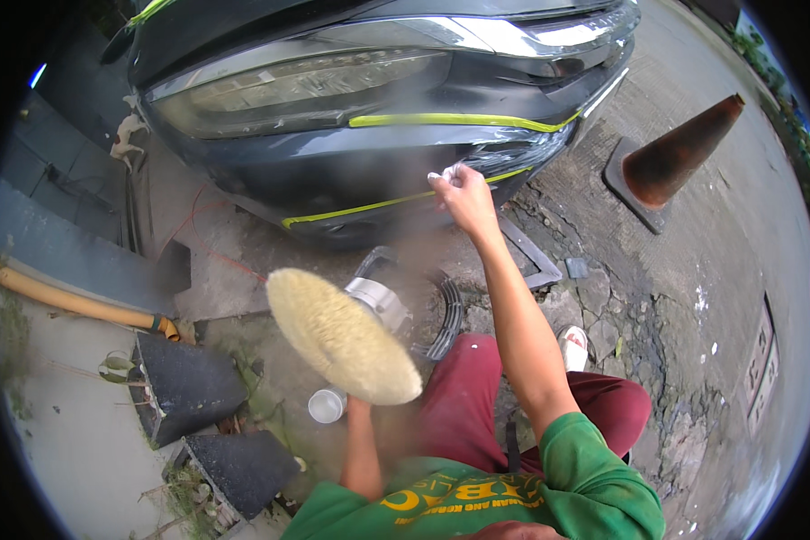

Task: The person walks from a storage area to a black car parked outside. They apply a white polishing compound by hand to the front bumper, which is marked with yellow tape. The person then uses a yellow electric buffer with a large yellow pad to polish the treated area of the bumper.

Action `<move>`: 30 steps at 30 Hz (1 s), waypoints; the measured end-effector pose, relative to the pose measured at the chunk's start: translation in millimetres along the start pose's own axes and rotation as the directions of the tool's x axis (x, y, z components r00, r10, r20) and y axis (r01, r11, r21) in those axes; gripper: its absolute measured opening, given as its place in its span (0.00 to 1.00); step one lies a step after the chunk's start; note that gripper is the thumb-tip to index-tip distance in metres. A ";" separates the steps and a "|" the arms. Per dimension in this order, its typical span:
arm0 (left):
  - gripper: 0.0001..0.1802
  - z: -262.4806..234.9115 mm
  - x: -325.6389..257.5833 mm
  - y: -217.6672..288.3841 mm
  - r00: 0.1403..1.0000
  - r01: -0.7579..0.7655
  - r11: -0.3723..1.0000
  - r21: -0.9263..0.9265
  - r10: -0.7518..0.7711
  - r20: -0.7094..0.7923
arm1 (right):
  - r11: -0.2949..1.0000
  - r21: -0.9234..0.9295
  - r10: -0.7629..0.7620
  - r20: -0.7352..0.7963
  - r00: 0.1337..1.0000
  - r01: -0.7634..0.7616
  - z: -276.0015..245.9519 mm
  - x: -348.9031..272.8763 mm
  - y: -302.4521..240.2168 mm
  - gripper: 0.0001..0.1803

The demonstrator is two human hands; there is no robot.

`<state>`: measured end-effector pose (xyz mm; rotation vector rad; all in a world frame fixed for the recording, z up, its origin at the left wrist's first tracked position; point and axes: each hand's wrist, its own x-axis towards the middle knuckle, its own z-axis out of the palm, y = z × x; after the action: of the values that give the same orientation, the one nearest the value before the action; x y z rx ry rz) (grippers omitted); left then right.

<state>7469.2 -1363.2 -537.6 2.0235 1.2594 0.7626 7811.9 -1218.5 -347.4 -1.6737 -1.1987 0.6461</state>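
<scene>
Hand (463,193) wiping taped bumper (378,157).

No packages, labels, signs, screens visible

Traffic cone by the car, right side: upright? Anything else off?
No. The traffic cone lies tipped on its side on the cracked paving, tip pointing away from the car bumper. The cone looks worn and rust-brown. Nothing else stands out.
</scene>
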 end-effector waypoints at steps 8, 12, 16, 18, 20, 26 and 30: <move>0.49 -61.8 52.8 129.9 0.918 -0.352 0.708 -0.613 0.135 -0.372 | 0.798 0.579 0.281 -0.107 0.954 -0.170 -3.6 -25.9 6.1 0.31; 0.58 -76.5 105.9 213.9 0.836 -0.516 0.216 -0.829 0.337 -0.432 | 0.798 0.579 -0.041 0.329 0.943 -0.167 -5.4 -56.8 17.9 0.27; 0.37 -86.2 114.2 255.5 0.786 -0.225 -0.184 -0.957 0.546 -0.290 | 0.791 0.610 -0.256 0.390 0.884 -0.040 -28.6 -65.3 -4.3 0.26; 0.25 -72.8 124.8 264.2 0.428 0.174 -0.308 -0.936 0.879 -0.210 | 0.633 0.753 -0.293 0.449 0.844 -0.181 -16.3 -72.6 -36.0 0.28; 0.20 -33.0 96.7 284.6 0.316 0.550 -0.440 -0.710 0.896 -0.311 | 0.359 0.851 -0.293 0.493 0.819 -0.383 -0.3 -87.7 -62.9 0.32; 0.39 22.0 79.0 269.5 0.301 0.746 -0.493 -0.448 0.849 -0.433 | -0.027 0.970 -0.008 0.241 0.971 -0.241 40.1 -203.0 -13.4 0.31; 0.41 31.3 59.6 258.8 0.412 0.758 -0.535 -0.373 0.836 -0.361 | -0.084 0.991 0.106 0.110 0.988 -0.102 10.2 -225.1 14.8 0.30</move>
<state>7657.7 -1404.7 -352.4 0.1204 -1.1811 0.2929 7723.9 -1422.5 -387.9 -0.3322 -0.1829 1.2276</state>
